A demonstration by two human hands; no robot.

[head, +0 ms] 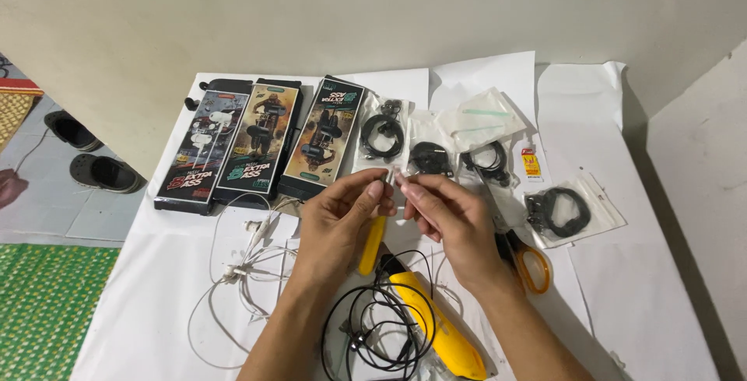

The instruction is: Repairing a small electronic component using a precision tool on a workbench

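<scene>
My left hand [342, 221] and my right hand [455, 225] meet over the middle of the white paper-covered table [622, 140]. Together their fingertips pinch a small thin white piece [394, 180], too small to identify. Just under my left hand lies a yellow handle [372, 247]. Below the hands sit a larger yellow tool [442, 330] and a tangled black cable [372, 326]. A loose white earphone cable [247, 266] lies to the left of my left wrist.
Three long earphone boxes [259, 143] lie at the back left. Several clear bags with black earphones [383, 136] [564, 210] line the back and right. Orange-handled scissors [531, 266] lie by my right wrist, a small glue tube [531, 165] behind. Shoes [101, 172] stand on the floor left.
</scene>
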